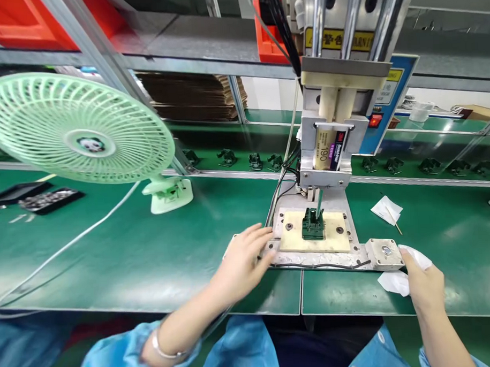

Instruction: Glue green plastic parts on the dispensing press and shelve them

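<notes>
My left hand is at the left edge of the press's base plate, fingers stretched out and a little apart, slightly blurred. It partly hides a block there. My right hand grips a crumpled white tissue beside the metal button box at the base's right end. Between my hands, a dark green plastic part sits upright on the cream fixture plate. A thin green rod from the press head reaches down to the part.
A pale green fan stands on the left, its white cable crossing the green table. Black trays lie far left. Several green parts line the back ledge. A white paper with a stick lies right.
</notes>
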`<state>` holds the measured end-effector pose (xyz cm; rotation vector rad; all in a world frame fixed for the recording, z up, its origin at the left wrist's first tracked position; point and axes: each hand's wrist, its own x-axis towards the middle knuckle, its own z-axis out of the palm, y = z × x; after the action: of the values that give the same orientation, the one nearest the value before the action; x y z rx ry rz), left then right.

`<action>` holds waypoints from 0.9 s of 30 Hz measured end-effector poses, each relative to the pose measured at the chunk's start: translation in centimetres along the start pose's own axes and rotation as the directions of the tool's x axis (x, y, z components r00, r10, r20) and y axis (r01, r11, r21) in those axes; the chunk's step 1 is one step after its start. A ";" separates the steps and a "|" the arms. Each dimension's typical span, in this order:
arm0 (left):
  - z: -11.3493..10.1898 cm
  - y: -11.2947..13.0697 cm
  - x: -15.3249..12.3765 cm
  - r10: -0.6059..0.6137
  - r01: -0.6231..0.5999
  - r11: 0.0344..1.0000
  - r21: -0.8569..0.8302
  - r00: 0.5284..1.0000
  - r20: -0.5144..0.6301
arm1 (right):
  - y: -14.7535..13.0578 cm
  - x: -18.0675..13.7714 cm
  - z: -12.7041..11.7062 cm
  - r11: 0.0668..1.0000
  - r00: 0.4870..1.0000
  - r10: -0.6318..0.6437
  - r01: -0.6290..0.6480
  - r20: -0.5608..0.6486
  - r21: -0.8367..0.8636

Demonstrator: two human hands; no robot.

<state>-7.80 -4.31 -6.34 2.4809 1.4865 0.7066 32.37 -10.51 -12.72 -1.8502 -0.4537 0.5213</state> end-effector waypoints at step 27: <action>4.5 6.8 2.0 0.120 -0.135 0.990 0.038 0.957 0.266 | -0.6 -1.2 1.4 0.996 0.996 -0.086 0.086 0.019 -0.034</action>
<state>0.47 -5.51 -7.09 2.6082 1.2764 0.3393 30.58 -9.90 -12.43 -1.8516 -0.5547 0.4741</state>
